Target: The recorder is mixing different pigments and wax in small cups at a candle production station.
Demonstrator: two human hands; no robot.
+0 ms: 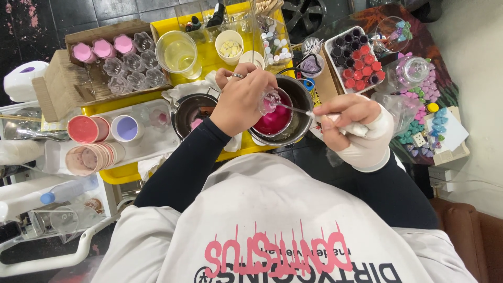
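My left hand (240,99) grips a small clear plastic mould (270,100) and holds it tilted over a metal pot (302,93) filled with bright pink liquid (273,121). A ring sits on one finger of that hand. My right hand (350,126), partly wrapped in a white glove or cloth, pinches a thin metal tool (293,108) whose tip reaches the mould above the pot. A second, darker metal pot (189,111) stands just left of my left wrist on the yellow tray (209,62).
A cardboard box (57,84) at the back left holds clear and pink-filled moulds. Pink and lilac cups (105,130) stand on a white tray. A clear beaker of yellowish liquid (179,53) is behind. A tray of red and dark small pieces (357,58) sits right, coloured pieces beyond.
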